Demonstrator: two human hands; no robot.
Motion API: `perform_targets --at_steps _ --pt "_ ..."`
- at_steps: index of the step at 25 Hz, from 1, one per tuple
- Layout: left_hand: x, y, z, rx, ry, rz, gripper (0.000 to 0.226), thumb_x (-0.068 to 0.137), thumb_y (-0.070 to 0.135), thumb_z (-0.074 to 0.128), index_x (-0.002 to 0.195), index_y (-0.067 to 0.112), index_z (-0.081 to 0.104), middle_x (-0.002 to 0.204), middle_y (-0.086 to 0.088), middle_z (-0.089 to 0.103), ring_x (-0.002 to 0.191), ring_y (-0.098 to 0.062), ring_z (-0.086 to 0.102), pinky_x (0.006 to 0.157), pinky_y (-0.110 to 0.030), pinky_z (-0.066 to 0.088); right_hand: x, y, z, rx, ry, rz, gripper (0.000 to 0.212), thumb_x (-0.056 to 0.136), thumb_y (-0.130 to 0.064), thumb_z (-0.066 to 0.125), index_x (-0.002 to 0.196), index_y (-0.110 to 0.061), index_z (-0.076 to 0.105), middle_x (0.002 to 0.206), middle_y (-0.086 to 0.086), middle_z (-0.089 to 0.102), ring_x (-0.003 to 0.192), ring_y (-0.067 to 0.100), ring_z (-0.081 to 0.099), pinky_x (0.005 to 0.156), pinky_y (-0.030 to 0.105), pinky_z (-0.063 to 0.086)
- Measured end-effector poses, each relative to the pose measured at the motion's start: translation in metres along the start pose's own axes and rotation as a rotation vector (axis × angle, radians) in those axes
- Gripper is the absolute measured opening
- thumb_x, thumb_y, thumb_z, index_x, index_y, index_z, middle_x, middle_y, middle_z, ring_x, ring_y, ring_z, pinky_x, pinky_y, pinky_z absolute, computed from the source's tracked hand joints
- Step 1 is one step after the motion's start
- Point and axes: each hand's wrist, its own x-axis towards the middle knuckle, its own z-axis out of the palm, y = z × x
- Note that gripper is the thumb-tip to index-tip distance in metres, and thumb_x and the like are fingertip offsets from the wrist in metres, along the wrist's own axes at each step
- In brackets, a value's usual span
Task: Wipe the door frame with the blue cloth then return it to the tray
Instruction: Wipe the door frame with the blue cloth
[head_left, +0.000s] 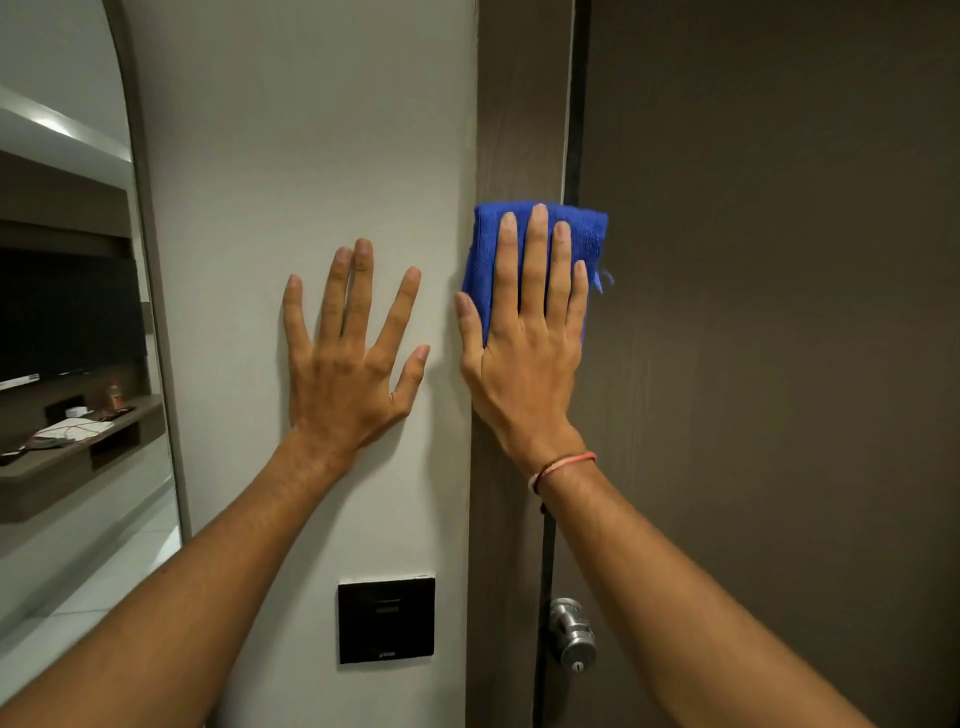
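Observation:
A dark wood door frame (519, 114) runs vertically between the pale wall and the brown door. My right hand (524, 338) lies flat with fingers extended on a folded blue cloth (589, 228), pressing it against the frame at about chest height. The cloth overlaps the gap onto the door edge. My left hand (348, 353) rests flat on the wall left of the frame, fingers spread, holding nothing. No tray is in view.
The closed brown door (779, 312) fills the right side, with a metal knob (571, 634) low down. A black switch panel (386, 619) sits on the wall (311, 130) below my left hand. A tall mirror (67, 312) at the left reflects a shelf and a TV.

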Motion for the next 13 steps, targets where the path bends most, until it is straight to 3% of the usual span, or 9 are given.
perform_targets --at_steps 4,6,9,11,13 --pt "0.0 0.0 -0.001 0.03 0.001 0.002 0.072 0.102 0.06 0.027 0.164 0.027 0.013 0.172 -0.02 0.014 0.16 -0.036 0.012 0.125 -0.069 0.013 -0.123 0.018 -0.012 -0.026 -0.187 -0.051 0.08 0.102 -0.065 0.033 0.163 -0.017 0.013 0.172 0.01 0.01 0.16 0.03 0.007 0.13 0.051 0.01" --pt "0.0 0.001 -0.005 0.029 -0.027 -0.002 0.071 0.102 0.059 0.027 0.165 0.027 0.012 0.172 -0.02 0.012 0.16 -0.036 0.01 0.125 -0.069 0.013 -0.164 0.022 -0.023 -0.023 -0.269 -0.046 0.081 0.101 -0.068 0.031 0.163 -0.017 0.017 0.172 0.009 0.014 0.16 0.03 0.01 0.129 0.05 0.013" --pt "0.002 0.008 -0.019 -0.012 -0.096 -0.026 0.071 0.103 0.058 0.023 0.165 0.026 0.013 0.172 -0.021 0.01 0.16 -0.035 0.008 0.125 -0.068 0.012 -0.158 0.029 -0.039 0.011 -0.269 -0.091 0.063 0.104 -0.044 0.044 0.16 -0.018 0.03 0.169 0.009 0.026 0.157 0.028 0.024 0.126 0.047 0.027" --pt "-0.001 0.017 -0.033 -0.045 -0.141 -0.051 0.071 0.103 0.058 0.024 0.164 0.022 0.019 0.171 -0.022 0.014 0.16 -0.035 0.012 0.126 -0.066 0.014 -0.142 0.038 -0.052 0.025 -0.221 -0.149 0.059 0.093 -0.021 0.062 0.15 -0.017 0.049 0.158 0.009 0.047 0.142 0.029 0.05 0.106 0.044 0.052" --pt "-0.014 0.029 -0.047 -0.085 -0.143 -0.049 0.072 0.102 0.059 0.029 0.159 0.016 0.034 0.164 -0.025 0.033 0.153 -0.039 0.032 0.122 -0.062 0.025 -0.121 0.044 -0.065 0.078 -0.22 -0.113 0.051 0.083 -0.008 0.073 0.133 -0.016 0.065 0.141 0.007 0.063 0.119 0.026 0.067 0.071 0.037 0.064"
